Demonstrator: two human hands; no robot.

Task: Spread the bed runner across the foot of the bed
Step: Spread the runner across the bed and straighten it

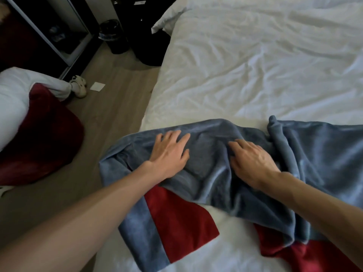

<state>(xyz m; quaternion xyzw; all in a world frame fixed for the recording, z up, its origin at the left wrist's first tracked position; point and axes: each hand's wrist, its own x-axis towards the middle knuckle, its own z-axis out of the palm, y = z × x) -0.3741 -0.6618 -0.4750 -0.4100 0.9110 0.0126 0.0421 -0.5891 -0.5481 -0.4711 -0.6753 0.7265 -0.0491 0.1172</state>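
a wide bed in creased white sheeting fills the top and right of the frame. the runner, plush blue-grey with a red reverse, lies across the bed's lower edge from lower centre to the right border. it is bunched and folded over itself, so it seems only partly spread. the left hand rests flat on it, fingers straight and splayed. the right hand presses beside it, fingers loosely extended, gripping nothing.
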